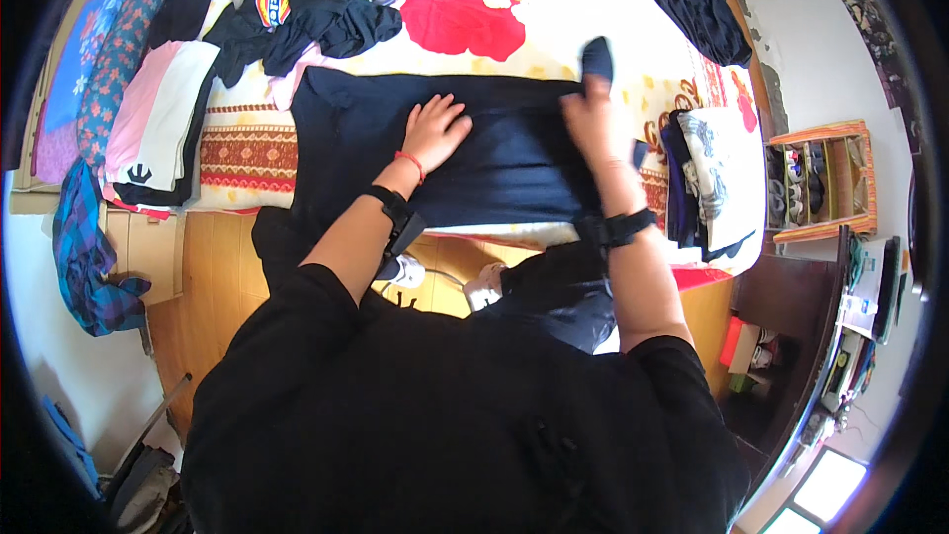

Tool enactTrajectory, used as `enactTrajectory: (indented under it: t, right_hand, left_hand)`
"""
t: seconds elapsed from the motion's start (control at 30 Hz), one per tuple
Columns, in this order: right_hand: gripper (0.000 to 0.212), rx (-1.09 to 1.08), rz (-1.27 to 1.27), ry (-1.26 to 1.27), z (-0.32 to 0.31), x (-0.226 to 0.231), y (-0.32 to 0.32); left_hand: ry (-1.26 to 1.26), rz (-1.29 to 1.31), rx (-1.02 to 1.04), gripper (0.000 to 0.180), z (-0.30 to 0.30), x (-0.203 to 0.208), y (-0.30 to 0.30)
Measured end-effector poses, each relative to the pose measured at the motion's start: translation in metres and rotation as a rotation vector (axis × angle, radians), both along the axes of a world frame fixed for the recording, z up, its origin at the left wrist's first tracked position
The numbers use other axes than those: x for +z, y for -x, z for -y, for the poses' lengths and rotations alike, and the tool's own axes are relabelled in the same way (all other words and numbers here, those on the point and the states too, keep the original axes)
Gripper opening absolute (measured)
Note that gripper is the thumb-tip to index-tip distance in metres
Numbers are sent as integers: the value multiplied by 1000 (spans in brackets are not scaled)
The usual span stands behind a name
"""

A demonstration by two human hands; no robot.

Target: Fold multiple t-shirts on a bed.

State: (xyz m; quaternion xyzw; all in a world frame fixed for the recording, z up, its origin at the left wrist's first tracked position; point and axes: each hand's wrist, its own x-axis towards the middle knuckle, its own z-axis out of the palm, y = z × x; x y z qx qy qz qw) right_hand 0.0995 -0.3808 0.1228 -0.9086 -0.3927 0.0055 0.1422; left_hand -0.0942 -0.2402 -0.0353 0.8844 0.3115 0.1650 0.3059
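Left hand [435,134] flat, fingers spread, pressing on dark navy garment [504,173], which lies spread at near edge of patterned bedsheet [563,15]. Right hand [593,129] blurred at garment's right end, grip can't tell; folded clothes stack [714,173] beyond it, to the right.

Spread garment [504,163]: plain dark navy to black
Bed cover [563,0]: white, large red flower patches, yellowish flecks, brown-and-red patterned band
Left folded stack [176,109]: pink, white, black
Right folded stack [717,178]: dark purple, black, white with grey print
Printed top [326,30]: black, red-yellow-white print
Flowered cloth [129,69]: blue-teal, pinkish flowers
Checked cloth [89,252]: blue, teal and purple check
Wrist cord [415,161]: red
Wrist straps [630,227]: black
Worn shirt [445,415]: plain black
Floor [225,267]: yellow-brown wood tone
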Motion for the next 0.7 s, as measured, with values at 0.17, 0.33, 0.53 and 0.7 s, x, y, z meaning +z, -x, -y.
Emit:
enactTrajectory:
  t: [0.17,0.33,0.53,0.7]
  right_hand:
    - [52,680,-328,-106,32,-22,106]
    - [30,574,-522,-155,78,-31,110]
    - [22,114,-334,-292,121,-80,45]
    - [23,-42,-517,-405,114,-80,-19]
  left_hand:
    - [728,457,116,50,-2,18,27]
    - [691,419,178,44,9,8,53]
    - [245,284,60,40,4,37,17]
    - [180,19,258,56,-9,55,-52]
